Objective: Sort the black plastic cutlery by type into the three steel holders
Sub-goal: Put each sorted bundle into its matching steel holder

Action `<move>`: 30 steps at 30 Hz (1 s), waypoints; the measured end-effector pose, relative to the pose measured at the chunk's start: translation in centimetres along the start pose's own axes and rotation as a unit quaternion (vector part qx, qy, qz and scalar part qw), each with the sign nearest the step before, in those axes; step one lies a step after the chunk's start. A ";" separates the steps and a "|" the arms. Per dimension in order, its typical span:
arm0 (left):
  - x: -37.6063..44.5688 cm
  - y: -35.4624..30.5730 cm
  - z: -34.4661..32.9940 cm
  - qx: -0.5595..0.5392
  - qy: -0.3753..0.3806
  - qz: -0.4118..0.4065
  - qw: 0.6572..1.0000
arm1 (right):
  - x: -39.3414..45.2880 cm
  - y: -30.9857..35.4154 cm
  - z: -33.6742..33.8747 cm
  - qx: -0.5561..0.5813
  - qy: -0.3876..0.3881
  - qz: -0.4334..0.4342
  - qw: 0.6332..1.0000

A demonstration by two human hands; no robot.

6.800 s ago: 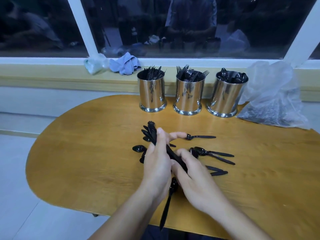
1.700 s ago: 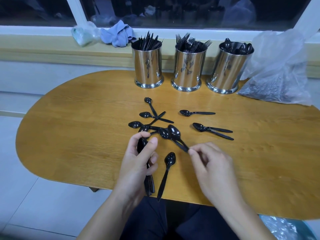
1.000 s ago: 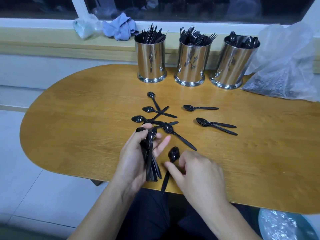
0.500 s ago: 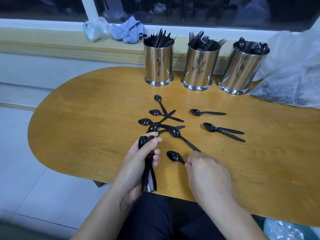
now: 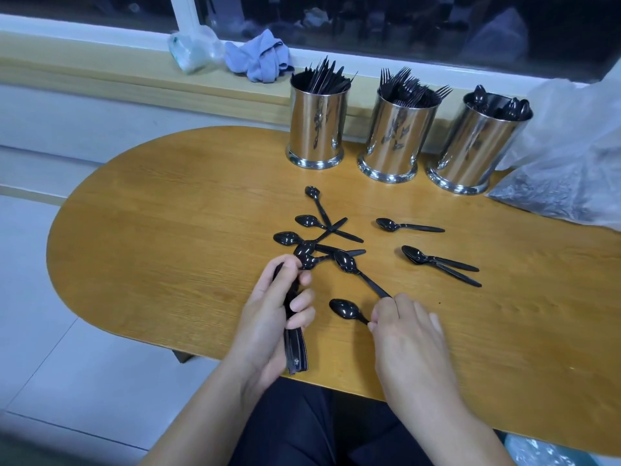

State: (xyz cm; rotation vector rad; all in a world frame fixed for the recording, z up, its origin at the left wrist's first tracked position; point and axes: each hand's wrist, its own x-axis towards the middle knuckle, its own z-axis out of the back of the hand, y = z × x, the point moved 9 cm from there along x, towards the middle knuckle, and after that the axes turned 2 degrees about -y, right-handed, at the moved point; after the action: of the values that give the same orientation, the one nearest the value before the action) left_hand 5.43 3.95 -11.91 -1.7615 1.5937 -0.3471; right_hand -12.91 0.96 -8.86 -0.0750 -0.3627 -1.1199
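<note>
Far beyond both hands, three steel holders [image 5: 393, 142] already well stocked. Left hand [image 5: 268, 317] gripping a bundle of spoons [image 5: 295, 351]; right hand [image 5: 403, 331] pinching one spoon's [image 5: 346, 309] handle. Still loose just ahead: about nine scattered spoons [image 5: 322, 240].

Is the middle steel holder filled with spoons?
No, the middle holder holds forks with their tines pointing up; spoon bowls show in the right holder.

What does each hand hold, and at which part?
Left hand grips a bundle of spoons around the handles. Right hand pinches two spoons at the handle ends.
</note>
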 end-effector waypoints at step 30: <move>-0.7 -1.2 -1.5 0.107 -0.053 -0.086 0.989 | 2.4 3.3 2.3 0.452 0.101 -0.146 0.874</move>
State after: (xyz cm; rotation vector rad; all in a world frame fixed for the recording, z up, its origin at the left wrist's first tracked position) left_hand 5.29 4.06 -9.91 -1.7249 1.2831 -0.4807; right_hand -9.65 0.89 -5.56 0.9488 -0.6950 -1.1426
